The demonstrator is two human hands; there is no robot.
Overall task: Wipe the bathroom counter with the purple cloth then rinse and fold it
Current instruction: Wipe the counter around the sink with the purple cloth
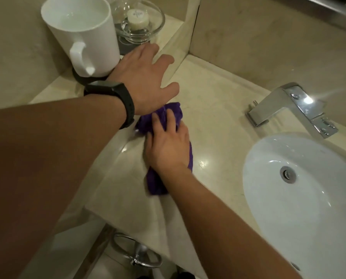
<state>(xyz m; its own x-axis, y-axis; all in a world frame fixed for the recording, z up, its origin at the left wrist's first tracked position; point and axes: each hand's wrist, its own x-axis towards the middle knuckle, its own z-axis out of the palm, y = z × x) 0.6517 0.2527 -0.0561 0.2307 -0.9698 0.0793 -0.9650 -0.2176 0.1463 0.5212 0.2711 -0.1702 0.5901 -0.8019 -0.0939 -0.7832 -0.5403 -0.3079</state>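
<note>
Both hands are out over the table. The left hand (146,81), with a black wristband (117,97) on its wrist, has its fingers straight and spread and holds nothing; whether it touches the table (214,109) I cannot tell. The right hand (168,146) lies flat on the purple cloth (171,112), fingers straight, pressing it onto the surface. The cloth is bunched lengthwise, running from the middle of the table toward its front edge, left of the white sink basin (301,198). A chrome faucet (293,105) stands at the back edge behind the basin. At the back left corner a white mug (83,33) stands just beside the left wrist, with a glass dish (146,27) behind it.
</note>
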